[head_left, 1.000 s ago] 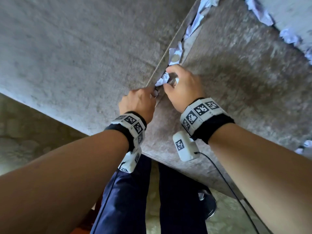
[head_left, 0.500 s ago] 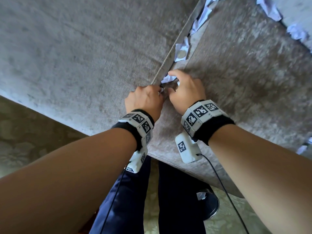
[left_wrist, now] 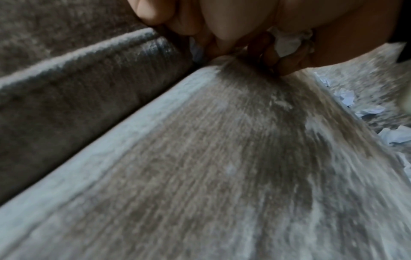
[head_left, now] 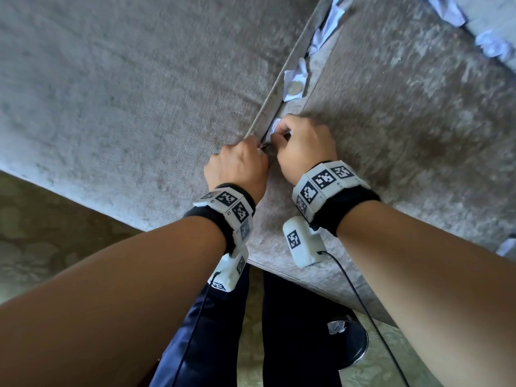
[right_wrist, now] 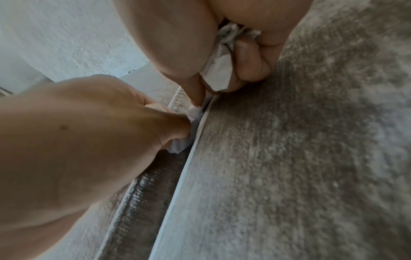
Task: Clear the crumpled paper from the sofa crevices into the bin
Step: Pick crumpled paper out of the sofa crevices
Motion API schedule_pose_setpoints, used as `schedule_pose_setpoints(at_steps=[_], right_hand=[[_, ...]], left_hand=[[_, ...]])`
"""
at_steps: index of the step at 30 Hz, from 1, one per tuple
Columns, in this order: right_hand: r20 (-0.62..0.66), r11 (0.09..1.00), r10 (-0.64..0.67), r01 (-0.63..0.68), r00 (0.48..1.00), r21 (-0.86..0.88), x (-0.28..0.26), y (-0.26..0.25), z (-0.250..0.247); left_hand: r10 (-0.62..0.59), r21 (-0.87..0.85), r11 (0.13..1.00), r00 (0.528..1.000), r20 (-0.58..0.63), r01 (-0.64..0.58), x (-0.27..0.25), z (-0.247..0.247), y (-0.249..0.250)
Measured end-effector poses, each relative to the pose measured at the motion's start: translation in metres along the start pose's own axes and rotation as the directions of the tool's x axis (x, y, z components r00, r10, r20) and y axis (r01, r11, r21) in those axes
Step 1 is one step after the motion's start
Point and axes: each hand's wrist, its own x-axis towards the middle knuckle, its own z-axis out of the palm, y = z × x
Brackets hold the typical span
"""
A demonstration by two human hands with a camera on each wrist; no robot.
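Head view, sofa point(head_left: 117, 88): grey-brown plush cushions fill the frame; the crack between two of them runs away from both hands toward the top of the picture.
Bin point(head_left: 352, 342): dark and round, on the floor behind and below the hands, beside the person's legs, with one white scrap already inside.
Right hand point(head_left: 303, 148): fingers curled round a wad of crumpled paper point(right_wrist: 219, 72), thumb tip pressed down at the crack onto another white piece.
Left hand point(head_left: 237, 169): just beside the right one, knuckles up, fingertips pushed into the crack and pinching a white scrap point(right_wrist: 180, 146) by its edge.
Loose paper point(head_left: 293, 82): more white crumpled bits wedged along the crack beyond the grip, and others in the far crack by the backrest point(head_left: 491, 44).
Coin-like disc point(head_left: 293, 86): a small round thing lying on that nearest loose piece; what it is I cannot tell.
Handling, a judgement: the paper is light, soft and easily torn, so it wants a pinch on a bunched fold, not a thin corner, and a pull along the crack.
Look: thin white sheets, sharply creased, bluish in shadow.
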Motion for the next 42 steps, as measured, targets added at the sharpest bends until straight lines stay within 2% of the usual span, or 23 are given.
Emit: schedule_pose_setpoints(at_steps=[8,14,20,25,27,30,34,42], right_hand=[[-0.045,0.998,0.040,-0.037,0.998,0.052,-0.007,0.000,-0.014],[-0.084,0.992,0.091,-0.084,0.992,0.091,-0.019,0.005,-0.022],[-0.067,0.978,0.105,-0.091,0.992,0.187,-0.024,0.019,-0.036],[-0.058,0.907,0.052,-0.023,0.997,0.420,-0.031,0.035,-0.047],[-0.054,0.873,0.004,0.023,0.999,0.488,-0.034,0.044,-0.051],[-0.075,0.869,-0.053,0.083,0.996,0.488,-0.040,0.062,-0.055],[-0.078,0.850,0.008,0.034,0.997,0.525,-0.046,0.088,-0.059],[-0.072,0.763,0.119,-0.045,0.990,0.645,-0.059,0.142,-0.096]], left_hand=[[0.020,-0.022,1.000,0.998,-0.059,-0.021,-0.006,-0.010,0.007],[0.111,-0.100,0.987,0.987,-0.116,-0.123,-0.012,-0.017,0.015],[0.124,-0.226,0.964,0.990,-0.068,-0.136,-0.013,-0.016,0.027],[0.159,-0.277,0.948,0.987,-0.024,-0.159,-0.016,-0.016,0.049],[0.150,-0.305,0.942,0.989,0.014,-0.139,-0.016,-0.014,0.059],[0.108,-0.396,0.916,0.992,0.070,-0.072,-0.013,-0.004,0.069],[0.082,-0.513,0.858,0.990,0.113,-0.012,-0.020,0.002,0.086],[0.144,-0.637,0.771,0.971,0.192,0.012,-0.038,0.025,0.138]])
